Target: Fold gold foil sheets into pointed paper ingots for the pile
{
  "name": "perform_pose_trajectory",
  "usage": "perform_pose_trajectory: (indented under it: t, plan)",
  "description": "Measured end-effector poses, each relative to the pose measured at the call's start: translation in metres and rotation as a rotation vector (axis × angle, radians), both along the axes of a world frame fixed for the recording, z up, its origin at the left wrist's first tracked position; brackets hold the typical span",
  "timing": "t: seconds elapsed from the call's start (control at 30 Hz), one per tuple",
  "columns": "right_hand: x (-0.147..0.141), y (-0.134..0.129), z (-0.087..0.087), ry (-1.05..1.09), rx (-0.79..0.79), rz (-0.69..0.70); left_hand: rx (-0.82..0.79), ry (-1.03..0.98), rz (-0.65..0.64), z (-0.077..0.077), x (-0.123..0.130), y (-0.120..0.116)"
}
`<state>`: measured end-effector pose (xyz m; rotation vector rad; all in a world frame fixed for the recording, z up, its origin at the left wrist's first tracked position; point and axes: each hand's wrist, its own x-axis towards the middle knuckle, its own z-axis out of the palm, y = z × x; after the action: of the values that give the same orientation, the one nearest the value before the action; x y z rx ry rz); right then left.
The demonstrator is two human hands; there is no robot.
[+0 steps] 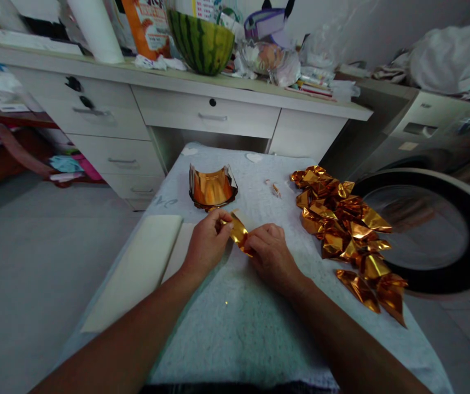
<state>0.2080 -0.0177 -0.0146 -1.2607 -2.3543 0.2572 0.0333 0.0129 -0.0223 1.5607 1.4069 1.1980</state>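
Between my two hands is a narrow piece of shiny gold foil paper (239,232), slanting down to the right. My left hand (208,241) pinches its upper left end between thumb and fingers. The lower right end is in the closed fingers of my right hand (271,253). Just beyond my left hand stands a curved stack of gold foil sheets (213,187) with raised sides. Over on the right lies a pile of folded gold foil pieces (337,213). A white paper pad (136,268) rests to the left, partly behind my left forearm.
A pale cloth (235,339) covers the table, with a small wrapped item (276,189) on it. Behind stands a white drawer desk (206,112) holding a cut watermelon (204,44) and clutter. A washing machine's open round door (423,230) borders the right side.
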Motion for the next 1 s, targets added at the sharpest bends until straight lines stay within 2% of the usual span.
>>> perform_pose_trajectory:
  t: [0.13,0.27,0.33,0.43,0.5,0.63,0.73,0.9,1.0]
  plan:
    - [-0.001,0.001,-0.002,-0.008,-0.056,0.066,0.07,0.323,-0.007,-0.001,-0.002,0.0]
    - [0.0,-0.001,0.001,0.013,-0.118,0.106,0.155,0.556,0.019,-0.001,-0.003,-0.003]
    - [0.002,-0.002,0.003,0.041,-0.139,0.125,0.191,0.629,-0.055,0.001,-0.003,-0.005]
    - [0.005,-0.003,0.006,0.086,-0.15,0.125,0.19,0.617,-0.263,0.002,-0.002,-0.006]
    - [0.008,-0.001,0.006,0.095,-0.149,0.087,0.186,0.609,-0.321,0.002,-0.001,-0.007]
    - [0.014,0.005,-0.001,0.077,-0.108,-0.037,0.182,0.619,-0.353,0.002,-0.001,-0.009]
    - [0.018,0.009,-0.005,0.082,-0.082,-0.077,0.166,0.603,-0.378,0.003,-0.003,-0.011]
    - [0.017,0.008,-0.002,0.216,-0.021,-0.069,0.153,0.617,-0.392,0.002,-0.002,-0.012]
    - [0.012,0.003,0.004,0.315,0.012,0.01,0.156,0.635,-0.372,-0.001,-0.001,-0.013]
